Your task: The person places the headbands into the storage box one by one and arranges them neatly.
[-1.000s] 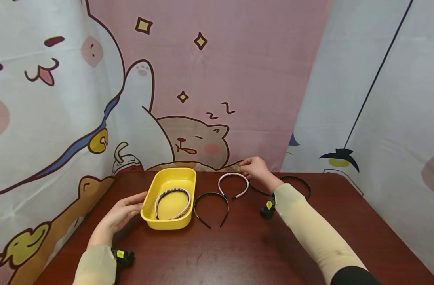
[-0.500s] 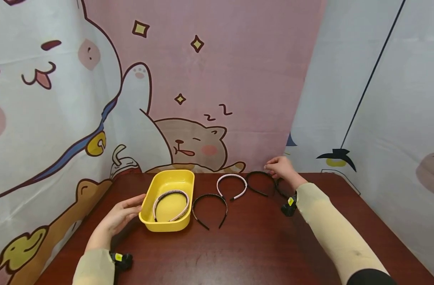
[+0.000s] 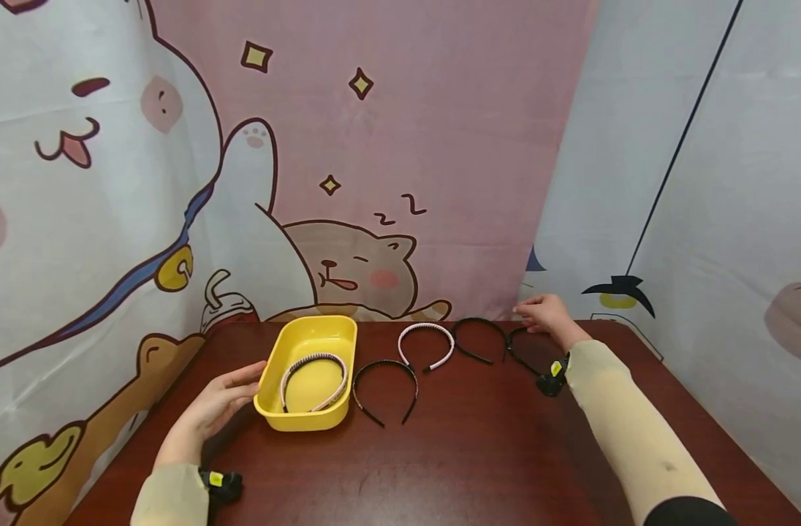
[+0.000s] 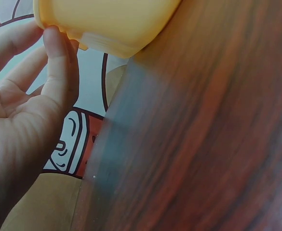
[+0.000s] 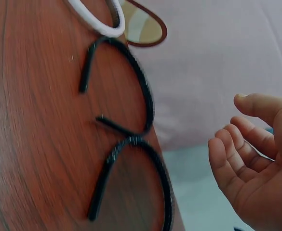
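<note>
In the head view my left hand (image 3: pixel 219 405) is at the left side of a yellow plastic tray (image 3: pixel 269 409). Its thumb and fingertips pinch the tray's rim, as the left wrist view shows. A pale pink ribbed headband (image 3: pixel 316 357) lies inside, with a dark one partly hidden against it. My right hand (image 3: pixel 547 315) hovers over the far right of the table, holding nothing, its fingers loosely bent. Just below it is a black headband (image 3: pixel 522 359), partly covered by hand and wrist. Another black headband (image 5: pixel 148 91) touches that one.
A pale pink-and-white headband (image 3: pixel 427 327) lies left of the black ones. A thin dark headband (image 3: pixel 384 362) lies beside the tray's right side. The brown wooden table (image 3: pixel 440 467) ends at a cartoon-printed cloth (image 3: pixel 479 146) behind.
My right hand has moved right along the row of headbands, uncovering a black one. The left hand stays at the tray. The view has shifted slightly.
</note>
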`<state>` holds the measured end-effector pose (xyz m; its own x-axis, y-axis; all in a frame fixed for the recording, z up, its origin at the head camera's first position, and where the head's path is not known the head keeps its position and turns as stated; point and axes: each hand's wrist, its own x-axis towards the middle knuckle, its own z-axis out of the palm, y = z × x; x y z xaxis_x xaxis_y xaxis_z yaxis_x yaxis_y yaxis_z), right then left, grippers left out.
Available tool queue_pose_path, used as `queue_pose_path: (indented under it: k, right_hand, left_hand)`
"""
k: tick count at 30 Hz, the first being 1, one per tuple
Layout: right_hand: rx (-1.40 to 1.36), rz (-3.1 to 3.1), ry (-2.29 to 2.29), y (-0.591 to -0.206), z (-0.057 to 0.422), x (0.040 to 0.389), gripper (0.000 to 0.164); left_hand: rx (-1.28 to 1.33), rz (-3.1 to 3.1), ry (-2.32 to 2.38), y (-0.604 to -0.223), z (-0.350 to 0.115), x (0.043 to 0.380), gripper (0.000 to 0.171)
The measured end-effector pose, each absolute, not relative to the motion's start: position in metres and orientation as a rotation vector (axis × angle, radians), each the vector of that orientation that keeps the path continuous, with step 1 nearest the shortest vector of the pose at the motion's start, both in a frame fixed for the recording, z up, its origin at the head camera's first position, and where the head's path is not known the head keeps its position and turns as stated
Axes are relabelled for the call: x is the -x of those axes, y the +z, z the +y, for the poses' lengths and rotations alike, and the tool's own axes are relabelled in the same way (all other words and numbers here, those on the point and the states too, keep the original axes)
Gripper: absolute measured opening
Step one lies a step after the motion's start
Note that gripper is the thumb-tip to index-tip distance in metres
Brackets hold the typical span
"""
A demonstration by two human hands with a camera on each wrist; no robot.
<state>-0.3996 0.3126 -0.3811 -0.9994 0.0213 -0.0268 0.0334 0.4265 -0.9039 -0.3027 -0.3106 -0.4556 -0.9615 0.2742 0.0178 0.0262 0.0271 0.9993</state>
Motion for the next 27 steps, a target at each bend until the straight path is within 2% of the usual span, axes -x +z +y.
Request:
queue_pose_path:
  k: [14,27]
  right_hand:
    - [-0.069,2.689,-1.599,-0.398,0.368,0.395,0.052]
    - [-0.249,2.680,-1.628,-0.427,0.400,0.398,0.055]
  left_hand:
    - [-0.280,2.116,2.046,-0.454,-0.310,0.303,0.060]
    - [-0.282,2.115,2.057,-0.457,-0.310,0.303,0.059]
